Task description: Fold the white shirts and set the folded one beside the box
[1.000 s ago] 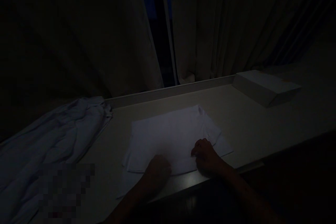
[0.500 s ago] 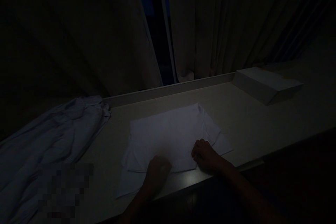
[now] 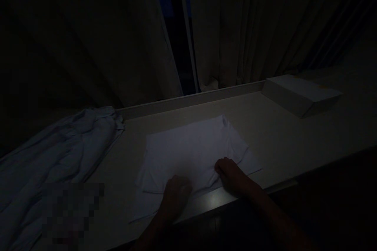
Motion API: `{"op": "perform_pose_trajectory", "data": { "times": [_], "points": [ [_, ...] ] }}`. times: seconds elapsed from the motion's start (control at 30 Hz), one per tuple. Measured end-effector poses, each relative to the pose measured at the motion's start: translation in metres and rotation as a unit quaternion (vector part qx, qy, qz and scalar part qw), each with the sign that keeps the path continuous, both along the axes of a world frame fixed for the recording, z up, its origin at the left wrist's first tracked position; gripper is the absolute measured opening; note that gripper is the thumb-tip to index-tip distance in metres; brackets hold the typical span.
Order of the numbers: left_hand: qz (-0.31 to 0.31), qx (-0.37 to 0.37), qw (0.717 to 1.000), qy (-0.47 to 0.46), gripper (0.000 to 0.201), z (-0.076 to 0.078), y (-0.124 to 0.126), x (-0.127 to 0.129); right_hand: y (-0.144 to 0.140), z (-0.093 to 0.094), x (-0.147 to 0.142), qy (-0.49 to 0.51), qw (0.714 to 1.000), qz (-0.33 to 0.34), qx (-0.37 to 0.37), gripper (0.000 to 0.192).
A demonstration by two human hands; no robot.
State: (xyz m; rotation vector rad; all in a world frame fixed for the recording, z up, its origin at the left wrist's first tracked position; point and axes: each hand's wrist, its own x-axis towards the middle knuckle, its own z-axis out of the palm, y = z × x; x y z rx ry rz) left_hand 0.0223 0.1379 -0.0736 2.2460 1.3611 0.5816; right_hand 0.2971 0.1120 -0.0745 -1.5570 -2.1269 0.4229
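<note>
The scene is very dark. A white folded garment point(image 3: 191, 151) lies flat on a pale table point(image 3: 282, 133) in front of me. My left hand point(image 3: 176, 192) rests on its near edge with the fingers curled onto the cloth. My right hand point(image 3: 231, 174) sits at the near right part of the garment and pinches the fabric, which puckers up slightly there. Both forearms reach in from the bottom of the view.
A heap of pale blue-white crumpled clothes point(image 3: 55, 153) covers the table's left end. A flat white box point(image 3: 300, 94) lies at the back right. Curtains point(image 3: 235, 27) hang behind the table's raised back rim, with a dark gap between them.
My right hand has gathered the near edge of the garment, so the cloth now bunches up beside it. My left hand has stayed almost in place.
</note>
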Motion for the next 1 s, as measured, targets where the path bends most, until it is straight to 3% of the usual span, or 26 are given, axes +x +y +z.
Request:
{"op": "perform_pose_trajectory", "data": {
  "times": [0.23, 0.4, 0.7, 0.87, 1.0],
  "points": [
    [0.005, 0.017, 1.000, 0.003, 0.019, -0.010, 0.000, -0.002, 0.005, -0.003, -0.003, -0.103, 0.992, -0.009, 0.067, 0.015],
    [0.009, 0.023, 1.000, 0.017, 0.020, -0.014, 0.000, -0.001, -0.004, 0.006, 0.003, -0.051, 0.994, -0.053, 0.082, 0.014],
    [0.002, 0.049, 0.998, 0.027, 0.020, -0.011, -0.003, 0.000, -0.033, -0.002, 0.007, -0.037, 0.992, -0.121, -0.004, 0.020],
    [-0.009, 0.075, 0.997, 0.029, 0.020, -0.012, -0.003, 0.000, -0.028, 0.001, -0.009, 0.069, 0.986, -0.154, -0.014, 0.029],
    [-0.018, 0.078, 0.996, 0.035, 0.020, -0.011, -0.003, 0.000, -0.018, 0.001, -0.023, 0.192, 0.956, -0.211, -0.072, 0.032]
  ]
}}
